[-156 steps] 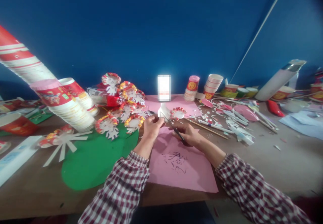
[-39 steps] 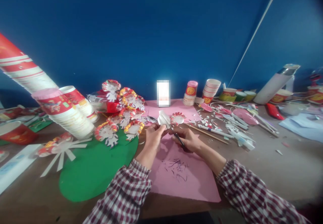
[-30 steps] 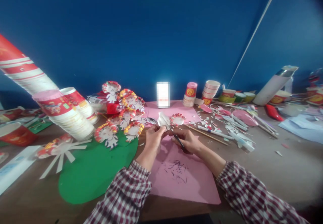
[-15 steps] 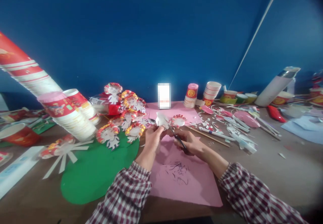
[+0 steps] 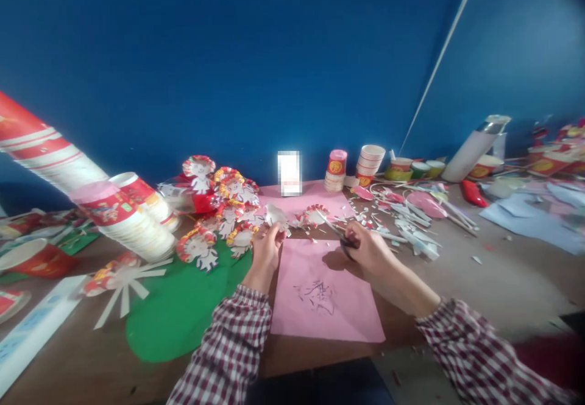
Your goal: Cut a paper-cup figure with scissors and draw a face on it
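A small white paper piece [image 5: 275, 215] is pinched in my left hand [image 5: 269, 248], near the top edge of the pink sheet [image 5: 297, 320]. My right hand [image 5: 369, 251] grips a pair of scissors [image 5: 340, 233] by the dark handles, its blades pointing up and left, apart from the paper. Dark marker lines [image 5: 319, 295] cover the middle of the pink sheet. Just beyond, between my hands, lies a cut paper-cup piece with a red-and-yellow curled rim [image 5: 315, 215]. Several cut-out paper figures [image 5: 199, 250] with curled red and yellow rims lie left of my left hand.
A green sheet [image 5: 164, 326] lies at left, beside stacked paper cups [image 5: 137, 234] leaning over it. Paper scraps [image 5: 418, 237] and sticks spread across the right. A pink-topped cup stack [image 5: 337, 170] and a white cup stack [image 5: 370, 164] stand by the blue wall [image 5: 228, 76].
My right hand has moved the scissors right, away from the white paper. My left hand still holds the paper, a little further left. The camera view has shifted slightly.
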Action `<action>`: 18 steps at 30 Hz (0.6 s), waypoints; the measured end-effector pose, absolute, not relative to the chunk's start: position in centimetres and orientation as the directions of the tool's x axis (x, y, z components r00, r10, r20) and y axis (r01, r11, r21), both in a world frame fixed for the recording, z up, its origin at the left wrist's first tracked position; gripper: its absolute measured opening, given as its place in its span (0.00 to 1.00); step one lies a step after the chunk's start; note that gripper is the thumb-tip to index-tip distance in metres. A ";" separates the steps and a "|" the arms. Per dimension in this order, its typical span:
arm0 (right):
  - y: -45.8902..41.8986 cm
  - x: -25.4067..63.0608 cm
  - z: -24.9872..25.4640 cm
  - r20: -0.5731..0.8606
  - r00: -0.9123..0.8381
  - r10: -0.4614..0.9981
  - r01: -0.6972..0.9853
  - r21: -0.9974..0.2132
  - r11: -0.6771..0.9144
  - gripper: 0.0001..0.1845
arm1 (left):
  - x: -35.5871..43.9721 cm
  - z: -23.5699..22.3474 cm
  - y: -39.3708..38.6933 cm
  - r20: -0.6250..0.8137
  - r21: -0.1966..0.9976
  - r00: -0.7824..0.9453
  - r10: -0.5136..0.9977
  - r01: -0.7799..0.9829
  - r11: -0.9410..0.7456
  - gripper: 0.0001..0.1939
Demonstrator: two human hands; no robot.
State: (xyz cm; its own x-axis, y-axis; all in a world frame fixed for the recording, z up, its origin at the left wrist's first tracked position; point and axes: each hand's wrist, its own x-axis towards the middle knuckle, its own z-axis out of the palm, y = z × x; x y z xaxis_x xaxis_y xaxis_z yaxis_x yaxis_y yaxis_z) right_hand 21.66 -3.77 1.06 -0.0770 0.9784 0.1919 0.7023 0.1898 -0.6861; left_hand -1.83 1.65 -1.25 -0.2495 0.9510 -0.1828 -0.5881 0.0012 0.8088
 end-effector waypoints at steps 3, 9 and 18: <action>-5.8 25.3 1.5 0.140 -0.085 0.986 0.905 -0.403 0.135 0.07 | -1.8 -1.2 1.7 -0.179 0.830 -0.242 0.954 -0.558 0.014 0.16; -8.2 29.4 2.1 -0.023 -0.168 0.986 0.952 -0.264 0.156 0.09 | -1.1 -0.5 1.3 -0.154 0.863 -0.207 0.966 -0.504 0.030 0.19; -7.8 28.2 3.6 -0.101 -0.160 0.982 0.985 0.055 0.166 0.06 | -2.5 0.7 -1.0 -0.147 0.964 -0.038 0.988 -0.228 0.135 0.13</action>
State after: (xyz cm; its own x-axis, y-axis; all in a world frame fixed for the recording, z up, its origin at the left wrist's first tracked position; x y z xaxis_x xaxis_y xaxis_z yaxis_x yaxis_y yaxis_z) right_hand 28.20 -7.80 3.61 -0.1600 0.9819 -0.1014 0.9846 0.1661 0.0553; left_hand -2.51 -1.02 0.70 -0.0384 0.9883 -0.1473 -0.2282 0.1349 0.9642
